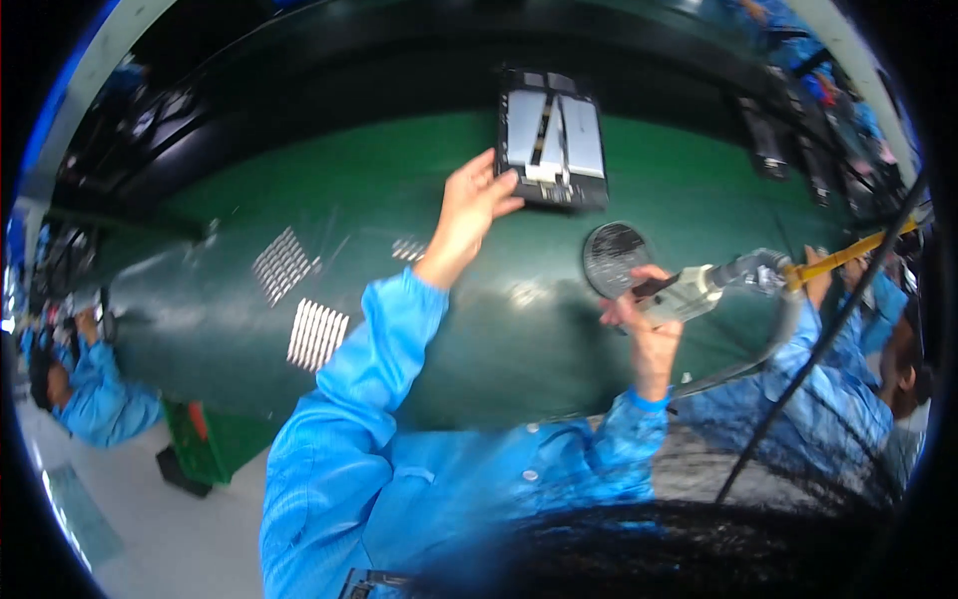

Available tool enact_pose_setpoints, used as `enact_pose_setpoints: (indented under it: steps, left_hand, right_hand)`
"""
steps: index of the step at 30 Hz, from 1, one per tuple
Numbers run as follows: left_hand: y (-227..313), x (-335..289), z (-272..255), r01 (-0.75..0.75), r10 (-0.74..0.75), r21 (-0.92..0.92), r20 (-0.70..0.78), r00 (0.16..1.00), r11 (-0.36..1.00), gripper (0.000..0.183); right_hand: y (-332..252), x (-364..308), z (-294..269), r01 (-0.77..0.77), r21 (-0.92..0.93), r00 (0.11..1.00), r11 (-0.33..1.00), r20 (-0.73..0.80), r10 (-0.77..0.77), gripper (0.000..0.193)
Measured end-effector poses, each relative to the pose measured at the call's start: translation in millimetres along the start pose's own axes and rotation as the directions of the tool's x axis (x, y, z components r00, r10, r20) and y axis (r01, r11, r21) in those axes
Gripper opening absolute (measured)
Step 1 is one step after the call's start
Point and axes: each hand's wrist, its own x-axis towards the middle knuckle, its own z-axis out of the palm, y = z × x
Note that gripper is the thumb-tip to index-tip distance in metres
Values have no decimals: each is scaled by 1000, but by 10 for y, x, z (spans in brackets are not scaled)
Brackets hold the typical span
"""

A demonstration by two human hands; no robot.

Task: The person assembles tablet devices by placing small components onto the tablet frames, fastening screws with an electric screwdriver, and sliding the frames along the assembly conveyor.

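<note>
My left hand [477, 200] grips the lower left corner of an opened tablet [584, 135], thumb on top. The tablet shows pale battery cells and a dark strip between them, and it lies at the far middle of the bench. At the right, my right hand [644, 314] is closed around a pale grey-green powered screwdriver [689, 297], whose dark front end points left. Its tip is hidden by my fingers and motion blur. Just beyond those fingers sits a round dark dish [617, 255] with fine streaks across it, contents too blurred to name.
The green bench mat [479, 329] carries sheets of small pale pieces [317, 334] at the left. A grey hose [748, 268] and a yellow strap [848, 255] run right from the screwdriver. A black cable [828, 339] crosses the right side. Co-workers in blue sit at both sides.
</note>
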Motion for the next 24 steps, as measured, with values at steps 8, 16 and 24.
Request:
enact_pose_setpoints:
  steps: [8, 16, 24]
  left_hand:
    - [-288, -2240, -503, 54, 3, 290, -192, 981, 956, 67]
    - [242, -1659, -1152, -312, 473, 920, 170, 865, 238, 38]
    - [423, -1360, -1509, -374, 296, 926, 347, 890, 39, 27]
  right_hand:
    - [243, 218, 85, 211, 78, 968, 974, 124, -219, 25]
    - [268, 279, 111, 287, 21, 958, 958, 24, -287, 25]
    - [239, 210, 166, 302, -12, 953, 953, 28, -301, 26]
